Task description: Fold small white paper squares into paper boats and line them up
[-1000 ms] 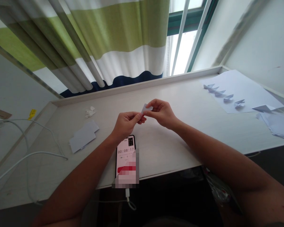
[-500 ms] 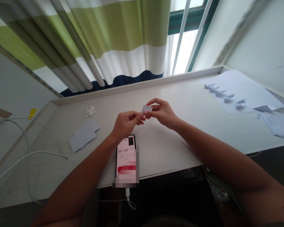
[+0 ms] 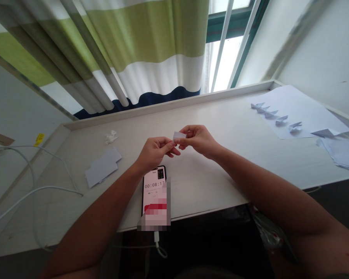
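Note:
A small folded piece of white paper (image 3: 178, 135) is held between my two hands above the middle of the desk. My left hand (image 3: 157, 150) pinches its lower left corner between thumb and fingers. On the other side, my right hand (image 3: 199, 140) grips it with the thumb in front and the fingers behind. The fingers cover part of the paper, so its full shape is hidden. Just below my left hand lies a phone (image 3: 154, 193) showing a timer.
Several folded paper boats (image 3: 280, 120) line up on a large white sheet (image 3: 299, 102) at the right. Loose paper (image 3: 341, 153) lies in front of them. Paper slips (image 3: 103, 167) and a crumpled tissue (image 3: 111, 136) are at the left, near white cables (image 3: 55, 187).
The folded paper has shifted slightly left and down, and its tilt has changed a little. My right hand's raised fingers have lowered closer to it. The other things stay put.

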Action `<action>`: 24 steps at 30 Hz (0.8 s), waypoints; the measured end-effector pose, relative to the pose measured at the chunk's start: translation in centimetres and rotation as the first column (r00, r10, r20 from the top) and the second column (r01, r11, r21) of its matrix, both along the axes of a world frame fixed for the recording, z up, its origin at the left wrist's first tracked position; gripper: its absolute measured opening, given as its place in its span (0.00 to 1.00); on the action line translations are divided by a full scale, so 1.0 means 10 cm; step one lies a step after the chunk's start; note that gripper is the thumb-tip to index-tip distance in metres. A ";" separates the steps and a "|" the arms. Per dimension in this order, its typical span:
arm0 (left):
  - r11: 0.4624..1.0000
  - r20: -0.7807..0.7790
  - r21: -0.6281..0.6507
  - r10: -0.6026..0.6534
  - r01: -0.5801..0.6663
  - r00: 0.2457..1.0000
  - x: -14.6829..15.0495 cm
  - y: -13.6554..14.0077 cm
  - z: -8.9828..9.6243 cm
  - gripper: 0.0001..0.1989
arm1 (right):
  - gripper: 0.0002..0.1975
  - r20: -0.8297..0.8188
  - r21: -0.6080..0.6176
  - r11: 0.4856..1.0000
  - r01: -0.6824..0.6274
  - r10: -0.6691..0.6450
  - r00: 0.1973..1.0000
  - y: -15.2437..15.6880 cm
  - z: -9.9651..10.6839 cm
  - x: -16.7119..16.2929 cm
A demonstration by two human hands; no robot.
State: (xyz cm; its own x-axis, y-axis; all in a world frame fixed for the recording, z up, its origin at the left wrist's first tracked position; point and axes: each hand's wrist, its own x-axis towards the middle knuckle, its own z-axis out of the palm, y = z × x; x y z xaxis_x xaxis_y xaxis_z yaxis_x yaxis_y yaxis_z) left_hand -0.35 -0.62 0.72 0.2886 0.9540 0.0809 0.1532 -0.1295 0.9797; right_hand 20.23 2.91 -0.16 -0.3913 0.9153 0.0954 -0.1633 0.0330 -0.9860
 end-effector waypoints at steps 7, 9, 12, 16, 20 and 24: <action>0.997 0.020 0.018 0.069 -0.069 0.997 -0.02 0.03 -0.04 0.19 | 0.29 -0.078 -0.031 0.999 -0.039 0.036 0.996 0.04 -0.06 0.01; 0.989 -0.022 0.089 0.118 -0.116 0.993 -0.03 0.03 -0.06 0.17 | 0.29 -0.088 -0.037 0.999 -0.007 0.004 0.996 0.06 -0.06 0.02; 0.950 -0.060 0.256 0.200 -0.179 0.978 -0.04 0.01 -0.10 0.13 | 0.31 -0.068 -0.117 0.992 -0.041 0.033 0.997 0.08 -0.07 0.03; 0.878 -0.078 0.431 0.266 -0.208 0.961 -0.05 -0.01 -0.10 0.08 | 0.30 -0.030 -0.140 0.970 -0.201 0.199 0.980 0.09 -0.08 0.05; 0.912 -0.012 0.335 0.256 -0.238 0.967 -0.08 0.02 -0.07 0.12 | 0.24 -0.070 -0.025 0.989 -0.145 0.143 0.987 0.08 -0.07 0.05; 0.976 0.078 0.159 0.135 -0.146 0.988 -0.11 0.08 -0.06 0.14 | 0.20 -0.093 0.048 0.995 -0.091 0.096 0.991 0.05 -0.05 0.03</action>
